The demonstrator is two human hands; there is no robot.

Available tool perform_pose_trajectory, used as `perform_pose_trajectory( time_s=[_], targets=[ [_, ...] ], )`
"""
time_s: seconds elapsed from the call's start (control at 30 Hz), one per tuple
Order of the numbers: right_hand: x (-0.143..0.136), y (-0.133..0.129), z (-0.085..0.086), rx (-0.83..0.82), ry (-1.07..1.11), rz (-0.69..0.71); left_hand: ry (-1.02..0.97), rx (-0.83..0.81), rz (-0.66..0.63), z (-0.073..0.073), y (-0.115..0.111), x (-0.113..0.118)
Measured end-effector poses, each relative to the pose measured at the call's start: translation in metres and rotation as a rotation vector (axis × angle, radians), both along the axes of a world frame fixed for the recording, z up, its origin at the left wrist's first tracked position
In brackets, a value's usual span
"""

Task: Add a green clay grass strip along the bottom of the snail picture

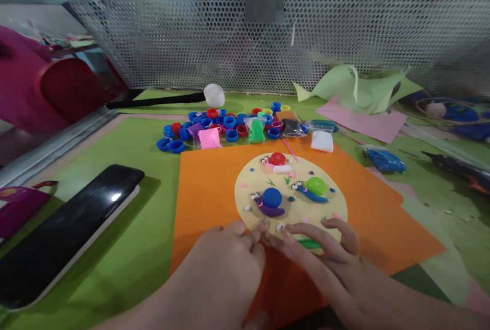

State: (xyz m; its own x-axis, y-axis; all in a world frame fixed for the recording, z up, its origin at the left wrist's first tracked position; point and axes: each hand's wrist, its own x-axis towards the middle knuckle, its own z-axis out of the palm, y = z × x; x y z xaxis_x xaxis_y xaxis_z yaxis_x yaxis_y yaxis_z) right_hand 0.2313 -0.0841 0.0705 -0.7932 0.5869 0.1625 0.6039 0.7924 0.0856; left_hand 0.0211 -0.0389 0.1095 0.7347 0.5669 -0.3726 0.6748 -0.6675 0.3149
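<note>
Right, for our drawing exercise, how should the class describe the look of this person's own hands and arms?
The left hand and right hand are ungloved, with no ring visible. The left forearm and right forearm show no sleeve, watch or bracelet.

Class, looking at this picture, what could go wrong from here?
1. The right hand is very close to the green strip on the disc, so it might smear or shift it.
2. The blue cap sits just beyond the left hand; an accidental brush could knock it loose.
</note>
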Motion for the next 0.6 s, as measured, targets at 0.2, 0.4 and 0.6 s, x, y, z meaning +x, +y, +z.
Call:
perform_pose_trajectory(
  time_s=[0.2, 0.4, 0.6],
  targets=[
    [-0.004, 0.002, -0.003, 0.01, 0.024, 0.006, 0.08, -0.017, 0.007, 0.003, 0.001, 0.002],
    [0.003, 0.002, 0.003, 0.14, -0.065, -0.007, 0.098, -0.042, 0.063, 0.002, -0.002, 0.001],
    [0.009, 0.0, 0.005, 0.119, -0.09, 0.008, 0.06, -0.064, 0.088, 0.003, 0.001, 0.002]
  ],
)
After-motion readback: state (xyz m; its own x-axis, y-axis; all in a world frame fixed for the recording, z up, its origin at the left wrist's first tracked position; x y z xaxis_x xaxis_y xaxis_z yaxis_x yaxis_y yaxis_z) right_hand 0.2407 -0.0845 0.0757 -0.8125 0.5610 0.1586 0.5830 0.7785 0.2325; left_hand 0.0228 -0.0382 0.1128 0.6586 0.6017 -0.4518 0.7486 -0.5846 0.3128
